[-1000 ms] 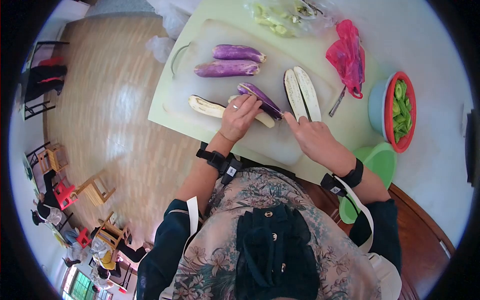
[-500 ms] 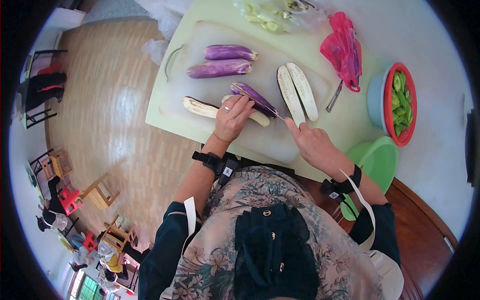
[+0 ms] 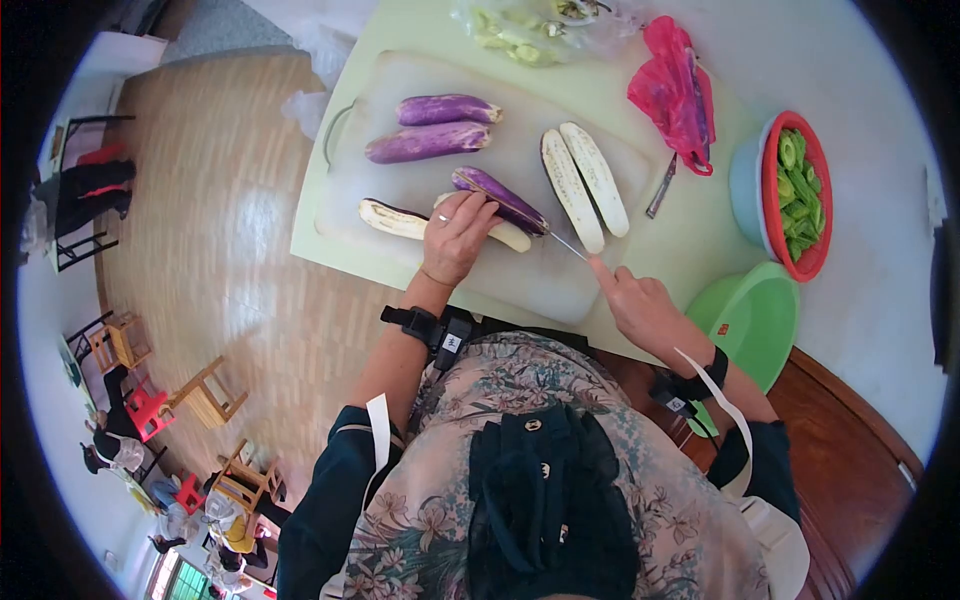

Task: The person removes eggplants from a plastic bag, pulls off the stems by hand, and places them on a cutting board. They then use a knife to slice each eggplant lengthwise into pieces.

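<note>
On a white cutting board [image 3: 375,95], my left hand [image 3: 457,238] presses on a purple eggplant [image 3: 508,203] that shows a cut line along its length. My right hand [image 3: 643,308] grips a knife [image 3: 568,244], its index finger stretched along it and the blade at the eggplant's right end. Cut eggplant pieces [image 3: 392,219] lie partly under my left hand, pale faces up. Two pale-faced halves [image 3: 573,190] rest to the right. Two purple eggplants [image 3: 427,142] lie at the upper left of the board.
A red basket [image 3: 826,190] of green pieces sits in a blue basin [image 3: 748,190] at the right. Below is a green basin [image 3: 762,325]. A pink bag [image 3: 672,95], a metal tool [image 3: 660,188] and a clear bag [image 3: 535,35] lie on the table. Several people are at far left.
My right hand has moved slightly right and down, drawing the knife back so more blade shows. My left hand still holds the eggplant. The whole view has shifted a little.
</note>
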Motion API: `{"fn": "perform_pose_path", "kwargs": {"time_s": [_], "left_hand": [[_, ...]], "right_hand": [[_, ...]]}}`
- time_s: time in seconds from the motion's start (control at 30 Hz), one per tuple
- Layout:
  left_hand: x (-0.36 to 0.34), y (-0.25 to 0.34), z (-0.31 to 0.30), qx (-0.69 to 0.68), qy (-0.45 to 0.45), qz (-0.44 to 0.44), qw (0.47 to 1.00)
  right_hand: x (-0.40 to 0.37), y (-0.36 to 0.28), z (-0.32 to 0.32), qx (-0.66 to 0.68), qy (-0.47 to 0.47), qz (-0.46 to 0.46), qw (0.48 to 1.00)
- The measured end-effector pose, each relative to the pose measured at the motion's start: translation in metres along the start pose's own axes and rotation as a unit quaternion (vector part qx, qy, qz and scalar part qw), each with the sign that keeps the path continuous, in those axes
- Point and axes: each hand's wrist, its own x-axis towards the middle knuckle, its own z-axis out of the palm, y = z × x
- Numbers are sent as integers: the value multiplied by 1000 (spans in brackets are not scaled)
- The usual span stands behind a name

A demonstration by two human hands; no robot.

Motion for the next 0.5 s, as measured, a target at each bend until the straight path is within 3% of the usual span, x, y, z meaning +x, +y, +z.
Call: {"fn": "perform_pose_path", "kwargs": {"time_s": [0.17, 0.5], "left_hand": [[-3, 1, 3, 4, -5, -12, 1000], [13, 6, -10, -24, -74, -13, 997]], "right_hand": [[-14, 11, 15, 5, -26, 41, 999], [-25, 26, 25, 46, 11, 80, 996]]}}
